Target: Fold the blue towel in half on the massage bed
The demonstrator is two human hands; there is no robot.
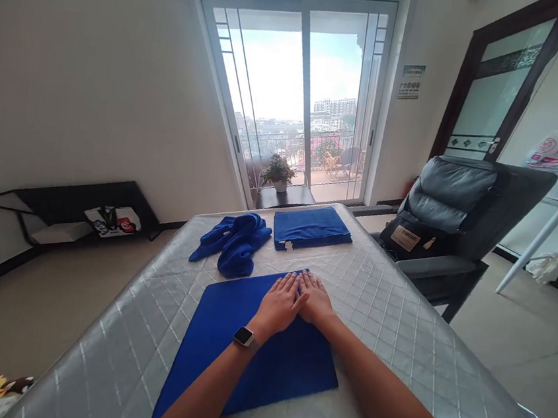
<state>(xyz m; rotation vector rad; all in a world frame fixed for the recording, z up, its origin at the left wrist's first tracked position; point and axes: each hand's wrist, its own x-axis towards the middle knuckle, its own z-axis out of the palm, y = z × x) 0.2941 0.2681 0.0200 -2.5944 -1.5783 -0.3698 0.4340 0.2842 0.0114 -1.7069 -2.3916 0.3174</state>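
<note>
A blue towel [227, 323] lies spread flat on the quilted, plastic-wrapped mattress [380, 293]. My left hand [279, 302], with a smartwatch [243, 336] on its wrist, rests palm down on the towel near its far edge. Touching it on the right, my right hand [315, 298] presses flat at the towel's far right corner. Both hands have their fingers stretched out and grip nothing. Beyond them sits a neatly folded blue towel [311, 229] with a small white label. To its left a crumpled blue towel [236, 241] lies in a loose heap.
A dark recliner [448, 213] with a black bag stands to the right of the mattress. A potted plant [279, 172] is on a small table at the far end, before the glass sliding door [295, 98]. At left, a black rack [75, 204] stands by the wall.
</note>
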